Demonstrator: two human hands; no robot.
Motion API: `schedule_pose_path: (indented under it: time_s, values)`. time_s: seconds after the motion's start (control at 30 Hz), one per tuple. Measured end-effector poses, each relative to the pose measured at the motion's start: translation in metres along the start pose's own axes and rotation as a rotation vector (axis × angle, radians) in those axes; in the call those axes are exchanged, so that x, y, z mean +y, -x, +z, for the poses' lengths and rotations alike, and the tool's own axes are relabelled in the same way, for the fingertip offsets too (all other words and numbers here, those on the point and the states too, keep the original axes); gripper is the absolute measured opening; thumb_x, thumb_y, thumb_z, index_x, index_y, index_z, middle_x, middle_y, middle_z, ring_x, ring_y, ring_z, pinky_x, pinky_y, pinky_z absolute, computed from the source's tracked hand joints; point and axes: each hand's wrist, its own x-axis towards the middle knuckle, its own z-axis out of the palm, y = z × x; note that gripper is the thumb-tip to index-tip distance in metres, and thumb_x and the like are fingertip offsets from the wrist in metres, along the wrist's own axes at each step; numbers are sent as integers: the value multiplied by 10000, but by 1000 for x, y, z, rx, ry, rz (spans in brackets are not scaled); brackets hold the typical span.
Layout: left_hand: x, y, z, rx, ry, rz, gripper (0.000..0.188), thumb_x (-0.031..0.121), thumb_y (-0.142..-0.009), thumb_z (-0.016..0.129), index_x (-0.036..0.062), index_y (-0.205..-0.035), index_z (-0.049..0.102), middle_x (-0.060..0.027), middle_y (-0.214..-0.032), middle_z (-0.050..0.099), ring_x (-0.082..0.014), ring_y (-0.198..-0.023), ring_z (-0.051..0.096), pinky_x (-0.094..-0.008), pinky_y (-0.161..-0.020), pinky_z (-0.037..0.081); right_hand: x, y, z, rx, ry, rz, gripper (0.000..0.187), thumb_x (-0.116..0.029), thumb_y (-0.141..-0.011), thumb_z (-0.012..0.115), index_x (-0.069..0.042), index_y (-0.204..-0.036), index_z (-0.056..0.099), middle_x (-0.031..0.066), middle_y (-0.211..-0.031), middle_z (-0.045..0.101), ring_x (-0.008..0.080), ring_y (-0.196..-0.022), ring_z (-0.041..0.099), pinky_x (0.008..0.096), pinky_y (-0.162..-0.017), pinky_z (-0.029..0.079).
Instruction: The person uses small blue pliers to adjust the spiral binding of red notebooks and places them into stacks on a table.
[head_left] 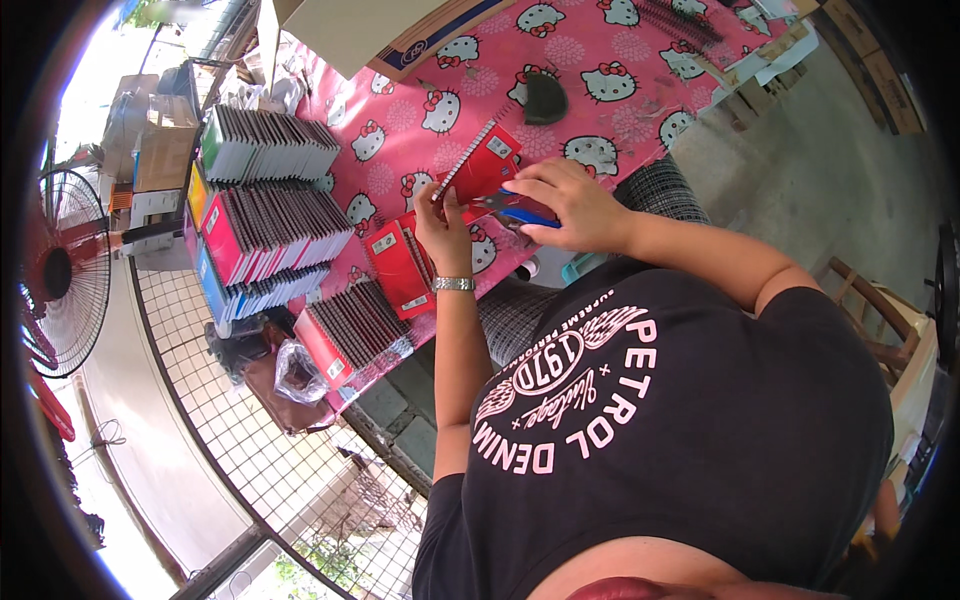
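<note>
Fingers of the left hand (443, 228) pinch the lower edge of a red spiral notebook (480, 166), held tilted above the pink cartoon-cat tablecloth (590, 45). Closed around blue-handled pliers (522, 212), the right hand (568, 203) sits just beside that notebook. Stacks of notebooks (270, 235) lie nearby on the left.

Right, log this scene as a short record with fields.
left hand: holds the red spiral notebook tilted above the table
right hand: grips a blue-handled tool at the notebook's lower edge
table cover: pink, cartoon cat print
stacks: rows of notebooks on the person's left
near hands: red notebooks lying flat
also: cardboard box, dark pouch, fan
wrist: metal watch
</note>
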Motion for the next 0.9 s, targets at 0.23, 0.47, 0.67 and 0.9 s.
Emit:
schedule_pose_path:
  time_s: [0.23, 0.47, 0.67, 0.9]
  values:
    - [-17, 4, -13, -69, -50, -59, 147, 34, -939, 620, -11, -1061, 551, -86, -890, 634, -165, -835, 690, -269, -662, 547, -11, -26, 25, 0, 39, -40, 561, -279, -758, 743, -78, -1256, 581, 127, -1185, 566, 329, -1131, 524, 455, -998, 395]
    - [-37, 0, -28, -194, -333, -8, 242, -135, -888, 505, -15, -1098, 512, -87, -932, 636, -181, -973, 698, -263, -767, 545, -18, -26, 28, 24, 59, -30, 555, -282, -749, 749, -68, -1237, 592, 132, -1181, 567, 334, -1136, 521, 459, -1004, 389]
    - [-18, 3, -12, -59, -84, 40, 186, -75, -901, 583, -19, -1078, 568, -83, -923, 668, -110, -865, 664, -236, -733, 522, -14, -26, 33, 46, 156, -47, 532, -309, -737, 742, -62, -1192, 620, 118, -1146, 582, 305, -1121, 531, 430, -996, 396]
    - [-37, 7, -21, -71, -248, 53, 175, -70, -917, 575, -37, -1089, 595, -80, -935, 680, -102, -850, 649, -241, -740, 530, -16, -30, 34, -127, 17, 99, 497, -261, -810, 713, -49, -1247, 609, 136, -1106, 627, 303, -1055, 587, 417, -934, 454]
